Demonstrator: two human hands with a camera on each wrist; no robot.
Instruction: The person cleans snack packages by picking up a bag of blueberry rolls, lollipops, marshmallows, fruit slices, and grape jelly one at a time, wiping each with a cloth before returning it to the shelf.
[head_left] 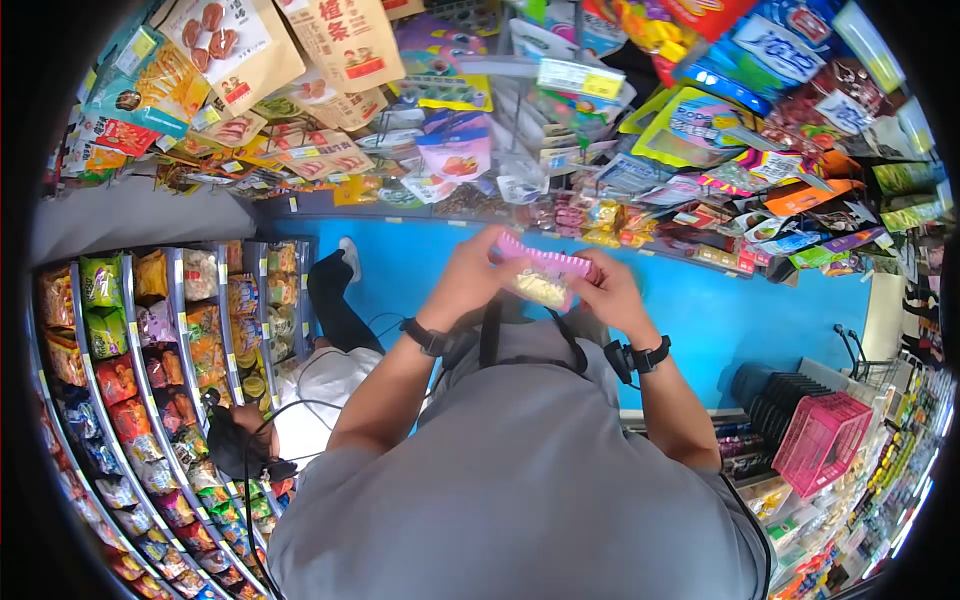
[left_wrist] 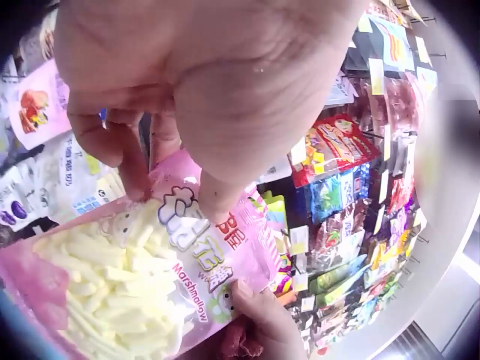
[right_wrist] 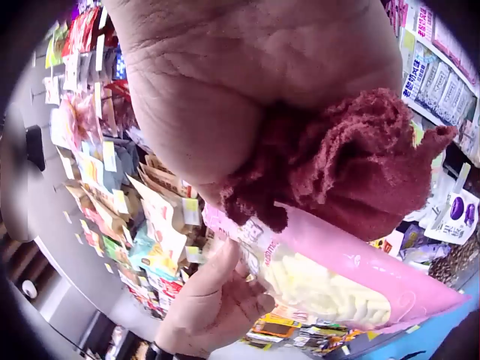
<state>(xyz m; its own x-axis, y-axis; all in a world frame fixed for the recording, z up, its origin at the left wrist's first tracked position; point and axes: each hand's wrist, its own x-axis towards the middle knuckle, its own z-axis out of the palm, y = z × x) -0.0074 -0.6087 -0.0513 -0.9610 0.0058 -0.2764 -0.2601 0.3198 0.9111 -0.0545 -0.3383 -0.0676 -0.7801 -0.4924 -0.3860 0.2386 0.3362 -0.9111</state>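
A pink bag of marshmallows (head_left: 540, 288) is held up in front of the body by both hands. Its clear window shows pale yellow sticks, and "Marshmallow" is printed on it in the left wrist view. My left hand (head_left: 476, 272) pinches the bag near its striped top edge, thumb on the printed front. On the other side my right hand (head_left: 612, 300) grips the bag with its thumb on the front. Bunched in the right palm is a dark red cloth (right_wrist: 367, 169), which hides most of that hand's fingers in the right wrist view.
Hanging snack packets (head_left: 460, 145) fill the rack ahead, above a blue floor (head_left: 400, 255). Slanted shelves of bagged snacks (head_left: 125, 390) stand left, beside another person in a white top (head_left: 315, 390). A pink basket (head_left: 822, 440) is at the right.
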